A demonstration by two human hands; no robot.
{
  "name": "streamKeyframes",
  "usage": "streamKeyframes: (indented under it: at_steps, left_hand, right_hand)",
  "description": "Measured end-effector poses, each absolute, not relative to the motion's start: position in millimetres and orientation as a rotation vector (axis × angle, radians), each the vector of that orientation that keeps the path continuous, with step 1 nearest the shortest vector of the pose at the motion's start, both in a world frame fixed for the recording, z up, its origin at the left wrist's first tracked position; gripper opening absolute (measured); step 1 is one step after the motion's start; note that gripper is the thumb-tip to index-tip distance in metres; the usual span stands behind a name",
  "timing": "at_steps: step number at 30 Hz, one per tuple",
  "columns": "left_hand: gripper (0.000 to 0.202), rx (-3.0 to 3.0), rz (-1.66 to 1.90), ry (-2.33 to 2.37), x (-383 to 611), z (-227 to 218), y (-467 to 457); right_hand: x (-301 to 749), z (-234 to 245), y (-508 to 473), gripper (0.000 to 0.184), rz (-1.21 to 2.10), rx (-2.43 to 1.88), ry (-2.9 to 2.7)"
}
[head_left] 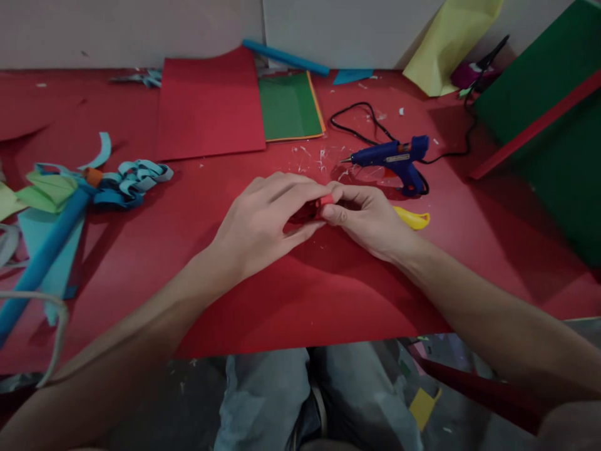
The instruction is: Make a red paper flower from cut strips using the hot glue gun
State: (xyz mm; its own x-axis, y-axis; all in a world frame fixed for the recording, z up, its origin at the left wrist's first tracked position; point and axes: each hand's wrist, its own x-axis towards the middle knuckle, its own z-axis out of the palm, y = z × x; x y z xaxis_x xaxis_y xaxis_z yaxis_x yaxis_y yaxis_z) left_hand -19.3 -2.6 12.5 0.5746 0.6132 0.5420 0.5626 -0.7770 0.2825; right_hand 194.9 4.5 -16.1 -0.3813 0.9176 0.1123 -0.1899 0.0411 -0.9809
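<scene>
two bare hands meet above one red surface [154, 250], and the one small red roll [325, 200] sits between their fingertips, in front of the right thumb and just past the left hand's curved fingers. the right hand [370, 219] pinches the roll between thumb and fingers. the left hand [263, 216] is curved, with its fingertips drawn in to the roll and close against the right fingertips; whether it grips the roll too i cannot tell.

one blue glue gun [394, 160] lies on its side just beyond the right hand, its nozzle pointing left, with one black cord [448, 155] trailing from it. one yellow piece [416, 218] shows partly from behind the right hand.

farther back are one red sheet [211, 106], a green sheet [288, 108] with an orange edge beside it, and one pair of scissors [151, 78] to the left of the red sheet.

two blue tubes are in view: one at the back [286, 57] and one at the left [47, 257], the latter with one orange band [94, 178] and a cluster of looped blue paper strips [134, 181] at its top. at the back right, beside one yellow paper [451, 47], is one purple object [469, 75]; whether it is a container i cannot tell.
</scene>
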Motion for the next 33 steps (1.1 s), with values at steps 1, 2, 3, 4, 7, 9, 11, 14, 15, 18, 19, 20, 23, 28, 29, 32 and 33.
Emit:
streamKeyframes:
  at_steps: [1, 2, 3, 4, 7, 9, 11, 14, 15, 18, 19, 20, 23, 28, 29, 32, 33]
  left_hand:
    - [0.025, 2.726, 0.974, 1.001, -19, 12, -2]
    - [0.025, 2.732, 0.978, 0.978, -19, 12, -2]
    - [0.025, 2.737, 0.999, 0.947, -18, 11, -2]
    - [0.025, 2.741, 1.027, 0.912, -18, 10, -2]
    - [0.027, 2.774, 1.113, 0.797, -17, 7, -1]
    - [0.03, 2.781, 1.149, 0.78, -16, 5, -1]
    - [0.032, 2.747, 1.146, 0.867, -17, 4, -2]
    - [0.033, 2.68, 1.117, 1.016, -18, 4, -2]
    - [0.034, 2.67, 1.125, 1.026, -19, 4, -2]
    - [0.037, 2.62, 1.173, 1.066, -19, 9, -1]
    - [0.034, 2.596, 1.222, 1.072, -19, 10, -1]
    - [0.029, 2.569, 1.297, 1.069, -18, 12, -1]
    - [0.019, 2.413, 1.524, 1.066, -15, 15, -2]
    - [0.017, 1.99, 1.452, 1.039, -10, 18, -7]
    - [0.016, 1.916, 1.419, 0.998, -9, 18, -8]
    - [0.025, 1.778, 1.262, 0.894, -7, 14, -10]
    - [0.03, 1.768, 1.203, 0.882, -7, 12, -12]
  right_hand:
    - [195, -17, 4, 0.04, 1.511, -0.789, -1.384]
    - [195, -18, 5, 0.041, 1.508, -0.776, -1.383]
    - [195, -18, 5, 0.041, 1.502, -0.763, -1.386]
    - [196, -19, 5, 0.042, 1.495, -0.751, -1.392]
    - [197, -19, 5, 0.044, 1.492, -0.746, -1.403]
    - [197, -17, 4, 0.045, 1.524, -0.759, -1.398]
    - [196, -16, 4, 0.045, 1.561, -0.759, -1.382]
    - [194, -16, 3, 0.047, 1.58, -0.769, -1.329]
    - [193, -16, 3, 0.047, 1.582, -0.792, -1.309]
    - [194, -17, 4, 0.051, 1.571, -0.869, -1.25]
    - [193, -18, 5, 0.052, 1.558, -0.885, -1.242]
    - [193, -18, 5, 0.053, 1.544, -0.893, -1.242]
    - [192, -19, 6, 0.055, 1.472, -0.922, -1.291]
    - [194, -25, 5, 0.051, 1.062, -1.126, -1.413]
    - [194, -25, 4, 0.05, 0.978, -1.136, -1.411]
    - [196, -20, -1, 0.044, 0.826, -1.075, -1.459]
    - [196, -17, -3, 0.043, 0.802, -1.049, -1.509]
